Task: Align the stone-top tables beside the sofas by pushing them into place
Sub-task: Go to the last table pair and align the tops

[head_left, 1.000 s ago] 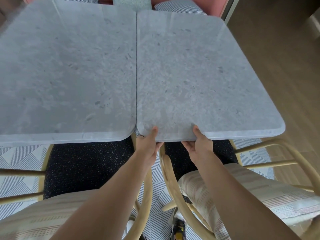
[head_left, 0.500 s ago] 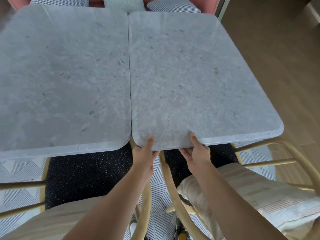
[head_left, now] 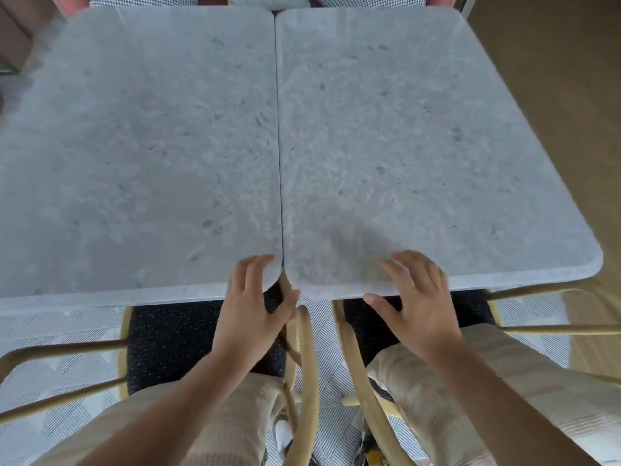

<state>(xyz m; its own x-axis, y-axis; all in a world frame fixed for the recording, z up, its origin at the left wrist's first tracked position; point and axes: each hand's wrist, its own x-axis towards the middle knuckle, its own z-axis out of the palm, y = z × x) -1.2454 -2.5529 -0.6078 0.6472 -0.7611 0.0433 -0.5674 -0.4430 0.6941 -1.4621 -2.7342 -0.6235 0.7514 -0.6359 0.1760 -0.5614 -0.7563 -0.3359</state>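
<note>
Two stone-top tables are seen side by side, filling most of the view. The left table (head_left: 141, 156) and the right table (head_left: 420, 146) are separated only by a thin dark seam running from 12 to 6 o'clock, and their near edges look almost level. A pink sofa (head_left: 72, 3) is glimpsed at 12 o'clock beyond the far edges. Two wooden chairs (head_left: 311, 364) are tucked at 6 o'clock. The left hand (head_left: 253, 307) is laid with spread fingers on the near corner of the left table; the right hand (head_left: 418, 307) rests open on the near edge of the right one — nothing is gripped. The push is best given evenly and slowly, both palms kept flat, so that the seam stays closed and neither top is turned.
</note>
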